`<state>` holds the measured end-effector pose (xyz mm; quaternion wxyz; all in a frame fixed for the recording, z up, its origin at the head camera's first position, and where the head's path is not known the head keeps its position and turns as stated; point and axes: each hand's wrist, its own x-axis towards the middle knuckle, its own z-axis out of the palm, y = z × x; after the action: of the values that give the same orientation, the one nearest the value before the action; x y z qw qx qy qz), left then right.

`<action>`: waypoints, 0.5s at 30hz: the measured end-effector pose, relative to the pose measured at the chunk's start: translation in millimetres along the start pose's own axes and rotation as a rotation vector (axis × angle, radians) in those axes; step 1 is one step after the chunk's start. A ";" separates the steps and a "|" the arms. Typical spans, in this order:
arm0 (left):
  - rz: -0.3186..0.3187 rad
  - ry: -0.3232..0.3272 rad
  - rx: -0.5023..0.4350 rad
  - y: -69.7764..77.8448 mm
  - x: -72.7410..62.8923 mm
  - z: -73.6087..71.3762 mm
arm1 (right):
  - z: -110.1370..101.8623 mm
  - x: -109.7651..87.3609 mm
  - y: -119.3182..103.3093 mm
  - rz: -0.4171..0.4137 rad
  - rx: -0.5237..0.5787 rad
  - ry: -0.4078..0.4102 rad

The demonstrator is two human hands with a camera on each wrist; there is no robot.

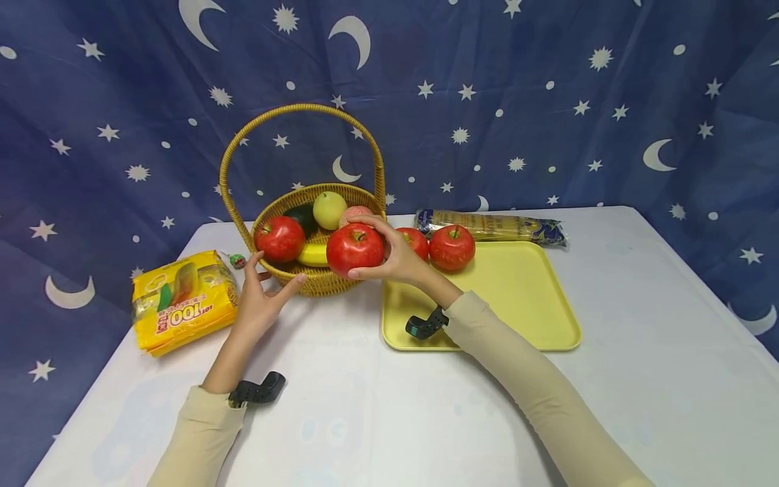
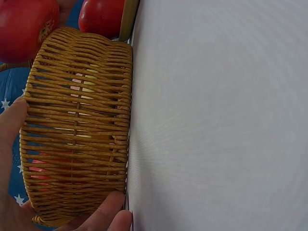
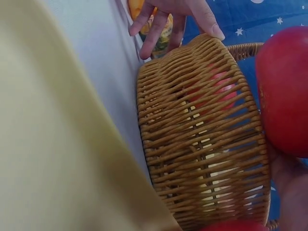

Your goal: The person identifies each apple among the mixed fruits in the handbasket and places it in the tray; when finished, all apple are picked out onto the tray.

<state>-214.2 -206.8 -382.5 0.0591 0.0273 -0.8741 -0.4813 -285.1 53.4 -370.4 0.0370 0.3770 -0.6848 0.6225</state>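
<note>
My right hand (image 1: 398, 260) grips a red apple (image 1: 355, 250) over the right front rim of the wicker basket (image 1: 322, 284). In the right wrist view the apple (image 3: 285, 91) shows beside the rim. My left hand (image 1: 262, 304) is at the basket's left front, fingers spread, with the thumb at the rim and fingertips against the lower wall in the left wrist view. Inside the basket lie another red apple (image 1: 280, 239), a yellow banana (image 1: 313, 256), a dark oblong item (image 1: 302, 216), a pale yellow-green round fruit (image 1: 330, 210) and a pinkish round fruit (image 1: 356, 213), partly hidden.
Right of the basket lies a yellow tray (image 1: 523, 308), with a red apple (image 1: 452, 247) and a partly hidden red apple (image 1: 414, 242) at its back left. Behind it rests a long clear-and-blue packet (image 1: 487, 226). At left are a yellow package (image 1: 185, 301) and a small green-wrapped item (image 1: 237, 260).
</note>
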 end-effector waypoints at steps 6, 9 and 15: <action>-0.005 -0.002 0.001 -1.2 0.3 -1.1 | -5.1 -4.3 -2.7 -0.007 -0.043 -0.004; -0.007 -0.004 0.002 -1.6 0.0 -1.7 | -7.0 -6.4 -2.2 -0.014 -0.042 -0.008; -0.005 -0.008 0.010 -0.9 -0.1 -1.0 | -10.3 -11.8 -5.3 -0.014 -0.029 -0.018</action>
<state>-214.0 -208.1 -382.7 0.0545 0.0279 -0.8767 -0.4771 -278.1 68.4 -369.9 0.0404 0.3868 -0.6914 0.6089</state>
